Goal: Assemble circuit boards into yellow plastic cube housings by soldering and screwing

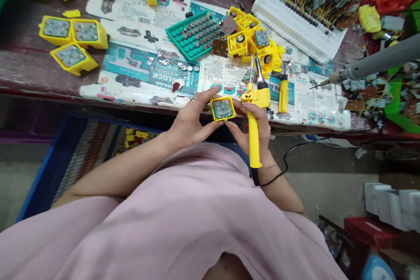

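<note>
With the small yellow box taken as the centre of the clock, a blue crate (49, 166) is seen at 8 o'clock, below the table (19, 59). At 10 o'clock, three yellow housings (72, 57) with grey plates inside are placed close together on the table. The left hand (187, 118) is partly closed: the small yellow box (223, 108) is gripped at its left side, between the thumb and a finger. At 11 o'clock, a green tray (177, 37) is filled partly with round metal pieces. The box itself is held above the lap, near the table edge, and a grey part is seen within its rim. At 1 o'clock, open yellow cases (238, 43) are heaped. At 3 o'clock from the box, a yellow soldering tool (254, 140) is held, with its tip pointed to 12 o'clock. It is enclosed by the right hand (264, 129), whose fingers are bent around it; the box is also steadied by this hand. Farther right, a yellow-handled tool (283, 96) is laid, and a white foam strip (285, 19) is placed between 1 and 2 o'clock.
</note>
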{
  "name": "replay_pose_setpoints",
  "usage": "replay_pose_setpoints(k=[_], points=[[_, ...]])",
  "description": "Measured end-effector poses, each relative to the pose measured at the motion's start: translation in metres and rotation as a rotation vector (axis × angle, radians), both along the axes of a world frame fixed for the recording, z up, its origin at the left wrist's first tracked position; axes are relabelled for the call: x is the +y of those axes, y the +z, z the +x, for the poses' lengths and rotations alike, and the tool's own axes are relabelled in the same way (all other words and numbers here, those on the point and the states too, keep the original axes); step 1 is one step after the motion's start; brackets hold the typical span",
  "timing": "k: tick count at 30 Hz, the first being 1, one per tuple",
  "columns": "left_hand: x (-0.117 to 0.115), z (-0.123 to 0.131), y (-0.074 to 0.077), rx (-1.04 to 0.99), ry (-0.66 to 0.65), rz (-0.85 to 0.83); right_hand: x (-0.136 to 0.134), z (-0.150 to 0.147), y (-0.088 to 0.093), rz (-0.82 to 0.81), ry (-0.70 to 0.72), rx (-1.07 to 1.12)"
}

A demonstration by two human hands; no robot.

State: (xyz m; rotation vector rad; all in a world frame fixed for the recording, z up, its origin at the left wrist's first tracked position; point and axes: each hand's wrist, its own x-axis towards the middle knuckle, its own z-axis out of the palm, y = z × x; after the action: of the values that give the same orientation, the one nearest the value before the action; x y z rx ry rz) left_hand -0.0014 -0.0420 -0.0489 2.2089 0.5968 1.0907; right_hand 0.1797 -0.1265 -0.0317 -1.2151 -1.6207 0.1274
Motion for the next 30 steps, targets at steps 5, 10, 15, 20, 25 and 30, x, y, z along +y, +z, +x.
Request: replay_pose_setpoints(k=[5,10,15,20,25,30], points=[[0.000,0.001,-0.004,-0.033,-0.016,-0.028,-0.003,0.001,-0.007,-0.070,0.009,0.042],[-0.001,0.003,-0.006,-0.069,-0.034,-0.038,-0.005,0.001,-0.012,-0.108,0.015,0.067],[0.000,0.004,-0.003,-0.106,0.016,0.103,-0.003,0.001,-0.010,-0.074,-0.009,0.009],[0.002,0.002,-0.005,-0.055,-0.016,0.187,-0.002,0.001,-0.012,-0.047,-0.018,-0.017],[0.003,0.002,-0.010,-0.135,-0.046,0.194,-0.001,0.000,-0.014,-0.037,-0.020,-0.017],[0.004,0.002,-0.010,-0.090,-0.020,0.265,0.001,-0.002,-0.009,0.033,-0.054,-0.066]])
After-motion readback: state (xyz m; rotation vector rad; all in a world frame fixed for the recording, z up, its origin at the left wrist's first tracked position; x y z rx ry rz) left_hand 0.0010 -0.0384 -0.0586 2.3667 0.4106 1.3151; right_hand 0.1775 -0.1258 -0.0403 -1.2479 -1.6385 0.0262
